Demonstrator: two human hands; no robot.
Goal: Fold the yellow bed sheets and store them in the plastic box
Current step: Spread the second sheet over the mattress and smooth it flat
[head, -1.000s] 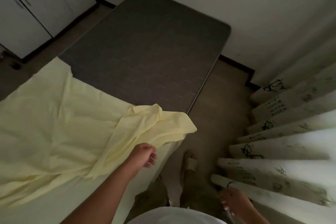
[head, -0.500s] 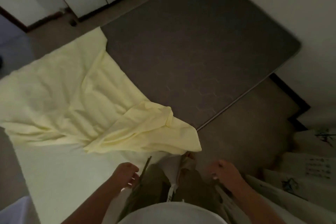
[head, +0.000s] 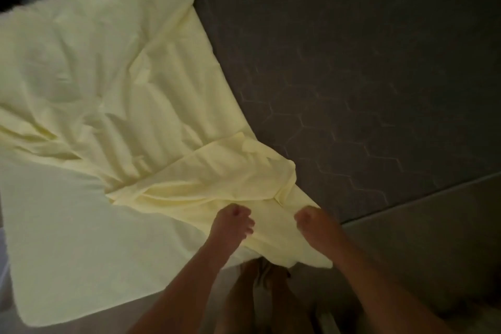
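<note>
Hands: my left hand (head: pixel 234 221) and my right hand (head: pixel 311 221) sit side by side at the lower centre of the frame, both with fingers curled into the near edge of the sheet (head: pixel 113 84), each seeming to pinch a bunch of the cloth. The dim light and blur hide exactly how the fingertips lie.

Sheet: yellow, spread across the left half of the frame, creased and rumpled, with one corner flopped back over itself just above my hands. Its near edge hangs off the bed toward my legs (head: pixel 260 293) at the bottom centre.

Bed: dark grey mattress (head: pixel 366 76), bare over the right and upper right of the frame; a paler yellow layer (head: pixel 67 238) shows at the lower left under the rumpled one. Whether that is a second sheet I cannot tell.

Box: no plastic box in view.

Progress, as I judge it: early. The sheet is partly pulled off the mattress but carries no tidy fold yet.

Left to do: gather and straighten the cloth, fold it down, deal with any second sheet, find the box and store everything inside.
</note>
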